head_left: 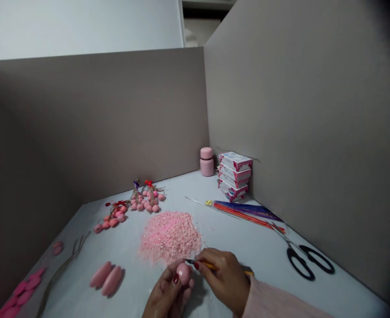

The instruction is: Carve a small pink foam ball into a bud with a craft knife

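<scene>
My left hand (166, 293) is closed around a smooth pink ball (183, 273), with the thumb pressed on its near side. My right hand (226, 274) grips a yellow-and-black utility knife (210, 266). The knife's dark tip lies at the upper right of the ball; whether it touches the surface I cannot tell. Just beyond both hands spreads a heap of pink shavings (171, 236). Two long pink pieces (107, 278) lie side by side to the left of my left hand.
Scissors (301, 254) lie at right, near red and purple ties (244, 210) and a thin metal rod (198, 202). Stacked boxes (235, 176) and a pink flask (207, 162) stand at the back. Bunches of tied pink balls (145, 201), cords (62, 269) and pink ovals (26, 289) lie left. Grey partitions enclose the table.
</scene>
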Tool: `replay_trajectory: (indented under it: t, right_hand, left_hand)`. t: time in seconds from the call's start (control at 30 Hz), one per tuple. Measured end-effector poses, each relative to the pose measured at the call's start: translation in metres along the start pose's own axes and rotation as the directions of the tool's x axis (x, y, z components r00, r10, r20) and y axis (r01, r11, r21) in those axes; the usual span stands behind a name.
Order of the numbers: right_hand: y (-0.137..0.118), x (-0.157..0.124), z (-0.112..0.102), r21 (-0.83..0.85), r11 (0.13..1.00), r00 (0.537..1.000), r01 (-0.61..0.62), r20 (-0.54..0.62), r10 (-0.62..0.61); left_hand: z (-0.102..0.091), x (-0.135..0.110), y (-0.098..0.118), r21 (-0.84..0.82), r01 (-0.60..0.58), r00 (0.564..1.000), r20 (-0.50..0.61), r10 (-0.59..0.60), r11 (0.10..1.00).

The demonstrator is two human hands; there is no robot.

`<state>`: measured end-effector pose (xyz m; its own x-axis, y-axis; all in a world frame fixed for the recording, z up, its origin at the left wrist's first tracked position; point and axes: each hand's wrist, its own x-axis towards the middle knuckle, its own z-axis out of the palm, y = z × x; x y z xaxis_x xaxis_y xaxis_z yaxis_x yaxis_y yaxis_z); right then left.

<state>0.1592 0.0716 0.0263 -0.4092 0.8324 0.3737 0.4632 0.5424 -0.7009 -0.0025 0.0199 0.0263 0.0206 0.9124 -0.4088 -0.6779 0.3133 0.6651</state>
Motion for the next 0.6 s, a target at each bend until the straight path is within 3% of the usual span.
replay_trajectory:
  t: [0.17, 0.37, 0.47, 0.6]
  right_hand:
    - [-0.0051, -0.0057, 0.0036, 0.060, 0.993, 0.995, 0.098, 0.008, -0.099]
    - [-0.0051, -0.0052, 0.0039, 0.066, 0.991, 0.992, 0.120, 0.023, -0.122]
    - [-0.0037, -0.0040, 0.0029, 0.044, 0.995, 0.995, 0.095, 0.039, -0.097]
    - [0.0009, 0.0009, -0.0005, -0.065, 0.997, 0.998, -0.038, 0.041, 0.041]
  left_hand:
    - [-0.0006, 0.0030, -0.0004, -0.036, -0.035, 0.999, -0.040, 0.033, 0.999]
    - [0.0013, 0.0014, 0.0010, 0.025, -0.019, 0.998, 0.056, 0.018, 1.000]
    - [0.0008, 0.0014, 0.0013, 0.027, -0.030, 0.994, 0.102, 0.027, 0.999]
    - [0.0034, -0.0021, 0.0010, 0.031, -0.034, 0.992, 0.123, 0.030, 0.999]
